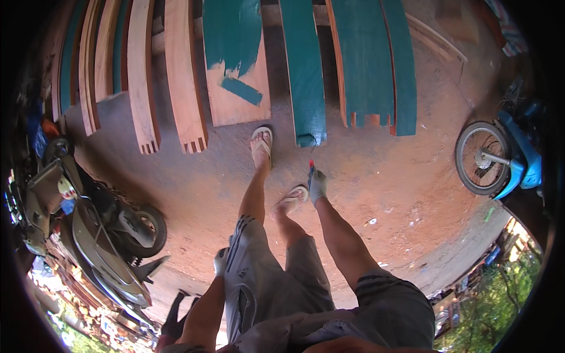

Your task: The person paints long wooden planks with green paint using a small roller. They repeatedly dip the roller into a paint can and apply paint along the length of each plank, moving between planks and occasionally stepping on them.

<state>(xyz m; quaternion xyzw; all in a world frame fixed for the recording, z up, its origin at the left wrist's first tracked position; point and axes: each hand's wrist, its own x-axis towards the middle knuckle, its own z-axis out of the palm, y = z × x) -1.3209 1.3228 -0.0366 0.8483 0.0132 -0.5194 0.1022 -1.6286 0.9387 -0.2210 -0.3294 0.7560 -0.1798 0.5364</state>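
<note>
My right hand (pixel 318 185), in a pale glove, is closed around the red handle of a small paint roller (pixel 306 140). The roller's head rests on the near end of a narrow green-painted board (pixel 305 88), which looks wet and glossy there. My left hand (pixel 221 261), also gloved, hangs beside my left thigh; its fingers are too hidden to read. Just left of the narrow board lies a wide board (pixel 238 106), partly green, with bare wood at its near end and a separate green stroke across it.
Bare wooden boards (pixel 183 76) with notched ends lie to the left, and wide green boards (pixel 368 65) to the right, all raised on supports. A motorbike (pixel 106 229) stands at left. A blue motorbike's front wheel (pixel 484 157) is at right. My sandalled feet stand on the dirt floor.
</note>
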